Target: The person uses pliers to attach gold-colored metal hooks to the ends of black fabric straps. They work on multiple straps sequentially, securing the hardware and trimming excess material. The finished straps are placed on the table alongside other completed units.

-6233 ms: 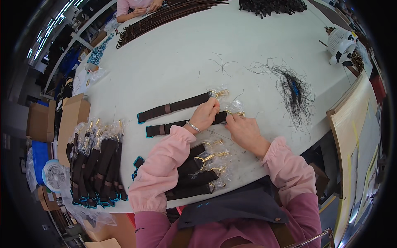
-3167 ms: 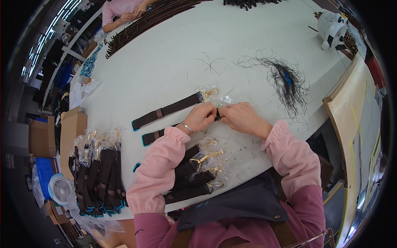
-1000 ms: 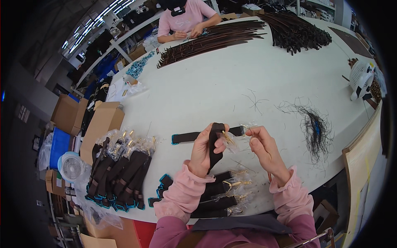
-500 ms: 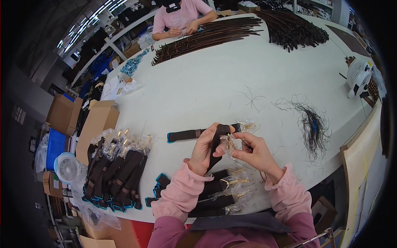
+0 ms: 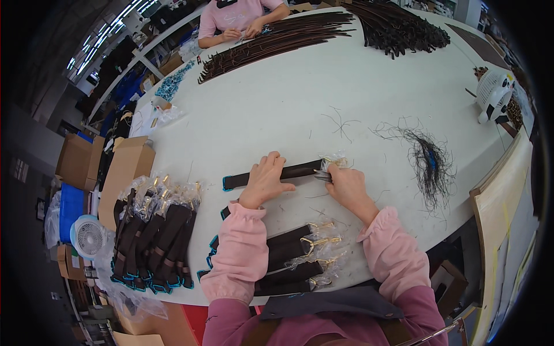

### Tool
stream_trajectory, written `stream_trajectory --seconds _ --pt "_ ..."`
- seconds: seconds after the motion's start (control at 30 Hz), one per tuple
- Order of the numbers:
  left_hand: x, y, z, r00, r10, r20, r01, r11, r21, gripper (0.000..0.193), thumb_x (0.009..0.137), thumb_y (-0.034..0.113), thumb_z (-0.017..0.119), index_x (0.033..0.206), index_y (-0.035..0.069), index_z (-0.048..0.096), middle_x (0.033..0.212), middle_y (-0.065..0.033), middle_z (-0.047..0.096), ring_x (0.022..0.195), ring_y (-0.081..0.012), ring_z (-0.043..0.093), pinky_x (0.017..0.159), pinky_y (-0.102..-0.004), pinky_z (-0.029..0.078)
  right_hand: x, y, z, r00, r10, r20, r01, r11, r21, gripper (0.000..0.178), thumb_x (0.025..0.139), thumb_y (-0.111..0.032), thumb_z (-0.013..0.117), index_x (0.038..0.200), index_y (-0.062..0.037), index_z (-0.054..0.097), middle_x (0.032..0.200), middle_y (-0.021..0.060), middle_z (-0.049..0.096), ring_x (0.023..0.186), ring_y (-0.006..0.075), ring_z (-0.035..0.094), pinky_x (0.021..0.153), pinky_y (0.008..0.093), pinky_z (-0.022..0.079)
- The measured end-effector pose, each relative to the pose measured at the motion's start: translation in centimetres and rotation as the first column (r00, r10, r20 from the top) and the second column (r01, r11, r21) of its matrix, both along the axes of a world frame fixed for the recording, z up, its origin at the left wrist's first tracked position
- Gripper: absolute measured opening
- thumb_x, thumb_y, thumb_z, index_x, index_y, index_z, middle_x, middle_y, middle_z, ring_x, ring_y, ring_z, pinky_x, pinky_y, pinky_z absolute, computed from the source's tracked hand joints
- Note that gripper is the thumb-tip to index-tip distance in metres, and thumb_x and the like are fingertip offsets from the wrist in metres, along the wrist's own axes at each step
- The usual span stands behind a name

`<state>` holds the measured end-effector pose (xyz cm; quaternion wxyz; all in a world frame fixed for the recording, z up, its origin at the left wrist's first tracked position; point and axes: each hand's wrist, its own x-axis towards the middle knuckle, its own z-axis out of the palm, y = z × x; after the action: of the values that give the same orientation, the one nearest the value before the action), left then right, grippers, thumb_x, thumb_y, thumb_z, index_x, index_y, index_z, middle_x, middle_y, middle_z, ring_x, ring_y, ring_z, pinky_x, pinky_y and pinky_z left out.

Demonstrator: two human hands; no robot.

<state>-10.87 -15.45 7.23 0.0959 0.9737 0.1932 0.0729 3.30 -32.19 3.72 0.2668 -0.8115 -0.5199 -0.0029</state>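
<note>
My left hand (image 5: 264, 180) lies with fingers spread on a dark brown webbing strap (image 5: 301, 169), which has a turquoise-edged end at its left and a plastic-wrapped gold hook at its right. At that wrapped end, my right hand (image 5: 348, 189) is closed around small metal thread snips (image 5: 323, 175), their tips beside the strap. Its fingers are close to the clear plastic, but whether they pinch it I cannot tell. Nearer to me, several similar straps (image 5: 287, 248) lie side by side, with wrapped gold hooks (image 5: 323, 245) to the right. My left sleeve partly covers them.
A heap of finished-looking straps (image 5: 158, 245) lies at the left. Loose dark threads (image 5: 430, 164) are piled at the right, near a white fan (image 5: 495, 95). Across the table a person (image 5: 239, 20) works beside long dark strips (image 5: 277, 43). Cardboard boxes (image 5: 124, 179) stand left.
The strap raised between my hands is no longer held up. My left hand has opened onto the farther strap, and my right hand has moved to its wrapped end. The view has shifted slightly.
</note>
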Motion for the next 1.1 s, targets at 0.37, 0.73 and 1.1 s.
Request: stream_trajectory --seconds 0.37,0.73,1.1 --pt "2.9 1.3 2.1 0.992 0.006 -0.122 -0.074 0.827 -0.558 0.02 0.079 0.016 0.06 0.082 -0.003 0.055 0.065 -0.01 0.055 0.06 -0.0157 0.05 0.058 -0.0313 0.039 2.4 -0.7 2.5 0.913 -0.092 -0.398 0.103 0.995 0.008 0.02 0.073 -0.021 0.063 0.072 -0.0014 0.058 0.056 0.01 0.056 0.053 0.0249 0.054 0.05 0.0369 0.039" --pt "2.9 1.5 9.7 0.965 -0.219 -0.142 -0.041 0.41 -0.911 0.014 0.086 0.012 0.053 0.09 -0.001 0.055 0.066 -0.0053 0.059 0.049 -0.0088 0.05 0.048 -0.021 0.042 4.5 -2.1 6.5 0.724 0.122 -0.679 0.087 0.96 0.265 0.021 0.073 -0.019 0.066 0.068 0.0012 0.059 0.053 0.0007 0.045 0.052 0.0082 0.036 0.047 0.0268 0.028" --pt "1.1 0.6 11.3 0.999 -0.031 0.008 0.011 0.098 -0.995 0.022 0.09 0.022 0.052 0.097 0.001 0.055 0.049 0.0022 0.041 0.035 -0.0069 0.033 0.034 -0.023 0.029 1.9 -2.1 8.8 0.519 0.303 -0.799 0.261 0.834 0.486 0.023 0.078 -0.018 0.065 0.095 -0.0013 0.063 0.058 -0.0051 0.047 0.055 0.003 0.033 0.051 0.0213 0.025"
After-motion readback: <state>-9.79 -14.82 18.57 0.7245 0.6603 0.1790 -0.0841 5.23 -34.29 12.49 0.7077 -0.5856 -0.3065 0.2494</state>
